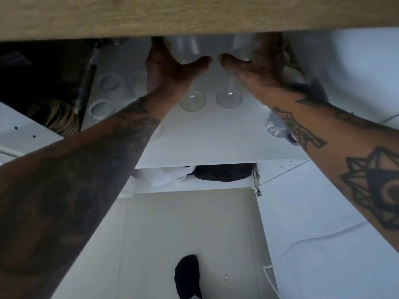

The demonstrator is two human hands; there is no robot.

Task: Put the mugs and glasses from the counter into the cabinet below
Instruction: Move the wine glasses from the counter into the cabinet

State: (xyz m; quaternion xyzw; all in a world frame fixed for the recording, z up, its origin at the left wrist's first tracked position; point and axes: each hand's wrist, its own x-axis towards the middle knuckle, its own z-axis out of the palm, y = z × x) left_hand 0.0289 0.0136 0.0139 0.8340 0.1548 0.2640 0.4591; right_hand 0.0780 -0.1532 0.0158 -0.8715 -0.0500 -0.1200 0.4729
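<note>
Both my hands reach into the open cabinet under the wooden counter (194, 16). My left hand (170, 67) wraps the bowl of a clear wine glass (185, 50) whose foot rests on the white shelf (205, 137). My right hand (254, 65) wraps the bowl of a second wine glass (230, 93) standing right beside it. The fingertips of both hands are hidden by the counter edge. Several clear tumblers (110, 82) stand on the shelf to the left. A blue patterned mug (278, 128) sits on the shelf under my right forearm.
White crockery (291, 72) sits at the shelf's right, behind my right hand. An open white door (323, 212) hangs at the right with its hinge (257, 182) near the shelf edge. Dark pipes (84, 87) run down the left compartment. My black-socked foot (187, 275) stands on the floor.
</note>
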